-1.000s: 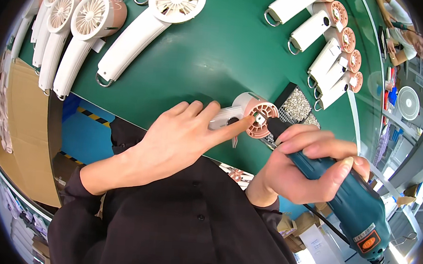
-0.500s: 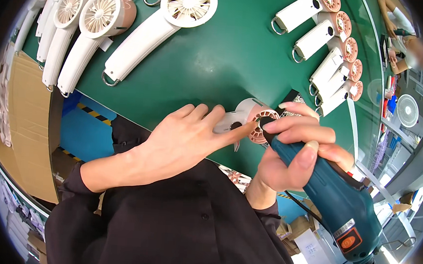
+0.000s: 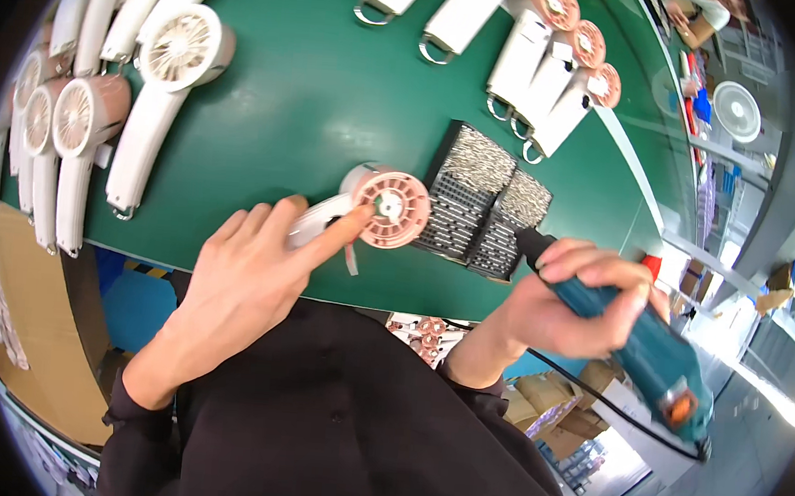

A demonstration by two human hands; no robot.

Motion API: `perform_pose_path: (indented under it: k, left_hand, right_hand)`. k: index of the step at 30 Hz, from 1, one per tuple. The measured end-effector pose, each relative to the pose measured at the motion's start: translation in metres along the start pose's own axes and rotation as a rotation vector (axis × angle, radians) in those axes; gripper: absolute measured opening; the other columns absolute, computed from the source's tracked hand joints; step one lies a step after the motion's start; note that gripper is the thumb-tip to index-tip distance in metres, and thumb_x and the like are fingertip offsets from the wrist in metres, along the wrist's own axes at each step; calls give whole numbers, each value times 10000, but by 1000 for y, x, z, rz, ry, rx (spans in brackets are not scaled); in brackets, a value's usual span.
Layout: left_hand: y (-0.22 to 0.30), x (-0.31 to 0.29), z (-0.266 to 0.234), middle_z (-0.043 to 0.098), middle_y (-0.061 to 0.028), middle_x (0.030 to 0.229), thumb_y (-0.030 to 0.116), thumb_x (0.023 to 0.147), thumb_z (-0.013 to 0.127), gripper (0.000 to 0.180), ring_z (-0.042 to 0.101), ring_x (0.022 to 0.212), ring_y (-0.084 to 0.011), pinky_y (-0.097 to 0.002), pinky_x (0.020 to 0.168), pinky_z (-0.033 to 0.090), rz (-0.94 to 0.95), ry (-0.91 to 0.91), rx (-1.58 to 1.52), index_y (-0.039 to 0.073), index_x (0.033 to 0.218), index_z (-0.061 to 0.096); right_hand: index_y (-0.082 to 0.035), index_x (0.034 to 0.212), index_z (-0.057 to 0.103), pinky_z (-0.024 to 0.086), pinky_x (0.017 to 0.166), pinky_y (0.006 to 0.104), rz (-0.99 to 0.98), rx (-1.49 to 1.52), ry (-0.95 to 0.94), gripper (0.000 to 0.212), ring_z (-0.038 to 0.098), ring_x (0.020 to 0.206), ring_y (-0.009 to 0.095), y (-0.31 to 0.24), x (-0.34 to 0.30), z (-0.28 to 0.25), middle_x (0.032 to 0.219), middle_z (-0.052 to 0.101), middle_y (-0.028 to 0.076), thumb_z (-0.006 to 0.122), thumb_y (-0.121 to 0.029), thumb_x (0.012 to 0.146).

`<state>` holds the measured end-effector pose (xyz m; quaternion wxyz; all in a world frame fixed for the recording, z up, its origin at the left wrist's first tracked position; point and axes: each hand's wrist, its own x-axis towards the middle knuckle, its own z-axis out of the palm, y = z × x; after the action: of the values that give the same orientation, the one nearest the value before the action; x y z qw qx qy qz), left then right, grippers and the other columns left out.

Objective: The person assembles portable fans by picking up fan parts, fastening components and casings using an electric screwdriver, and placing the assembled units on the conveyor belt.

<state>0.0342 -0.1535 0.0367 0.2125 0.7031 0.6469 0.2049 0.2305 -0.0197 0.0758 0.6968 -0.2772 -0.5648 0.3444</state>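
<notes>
My left hand [image 3: 254, 261] is wrapped round the white handle of a small handheld fan [image 3: 405, 219], its index finger resting on the round pink grille. The fan lies at the near side of the green table, grille facing up, with a thin strip hanging beside it. In my right hand [image 3: 573, 311] is a teal corded electric screwdriver [image 3: 662, 359], its dark nose pointing left at the edge of the screw trays. The two black screw trays [image 3: 440, 159] sit side by side between my hands, filled with small metal screws standing in rows and heaped at the far end.
Several white fans [image 3: 152, 139] lie at the left of the table. More fans with pink grilles [image 3: 521, 63] line the far right. A black cord [image 3: 581, 387] runs below my right hand. A cardboard box [image 3: 42, 315] stands at lower left; a person [image 3: 699, 16] works far right.
My right hand has drawn the screwdriver away from the fan's grille, rightward to the trays. The screw trays, mostly hidden before, now show fully. The view has shifted.
</notes>
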Motion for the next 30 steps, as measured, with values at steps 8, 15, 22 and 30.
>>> perform_pose_path:
  k: [8,15,22,30]
  left_hand:
    - [8,4,3,522,-116,986,31,778,640,603,534,744,-265,-371,686,463,-41,-20,-2,230,1337,531]
    - [11,5,6,518,-111,988,12,756,660,628,544,772,-268,-377,694,466,-56,-10,0,218,1336,533]
    - [11,4,7,524,-113,1003,10,739,675,644,552,790,-274,-384,702,469,-72,-12,-22,214,1334,535]
    - [9,4,7,522,-113,998,12,741,677,653,544,783,-270,-380,696,466,-53,-9,-15,217,1343,527]
  right_hand:
    - [20,1024,363,406,309,308,51,-274,218,268,442,340,185,14,2,-33,535,452,96,535,-104,860]
    - [23,1036,357,433,337,335,122,-232,254,274,439,342,193,17,-2,-35,517,452,110,533,-88,857]
    - [-25,1037,381,446,342,327,148,-163,186,252,447,367,179,25,-6,-38,571,490,119,557,-55,860]
    - [-13,1010,387,445,333,314,103,-242,149,240,453,374,173,25,-8,-36,586,502,123,566,-44,853]
